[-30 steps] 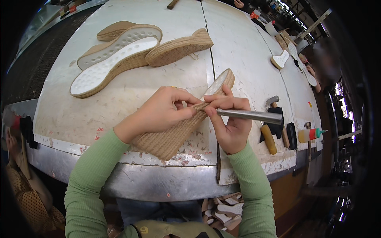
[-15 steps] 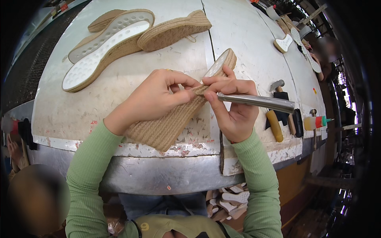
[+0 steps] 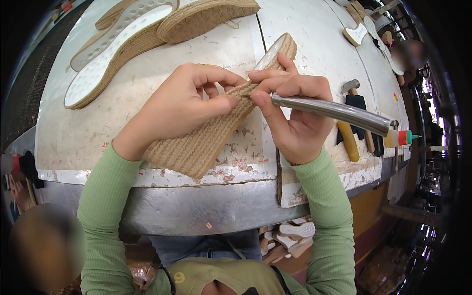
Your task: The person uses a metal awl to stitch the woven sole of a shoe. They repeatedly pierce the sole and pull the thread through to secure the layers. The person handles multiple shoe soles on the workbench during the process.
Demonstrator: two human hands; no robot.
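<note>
A wedge shoe sole (image 3: pixel 196 147) wrapped in tan braided rope lies slantwise before me, its wide heel end toward the table's front edge. My left hand (image 3: pixel 179 101) grips its upper part, thumb on the braid and fingers curled over the far edge. My right hand (image 3: pixel 306 115) is closed around a silver metal tool (image 3: pixel 344 114) with a round shaft. Its fingertips press on the sole's edge beside the left thumb, and the tool's working tip is hidden there. Beyond the right fingers, the narrow end of the sole shows a white inner face.
More rope-wrapped soles (image 3: pixel 118 56) lie at the far left. To the right are a hammer (image 3: pixel 350 87), a yellow handle (image 3: pixel 348 142) and a bottle with a green tip (image 3: pixel 400 138). Loose soles (image 3: pixel 295 232) are heaped below the table's metal edge (image 3: pixel 196 209). People are nearby.
My view has shifted, so the table and soles appear higher. Both hands stay on the same stretch of the sole's edge. The metal tool's outer end now slants more downward to the right.
</note>
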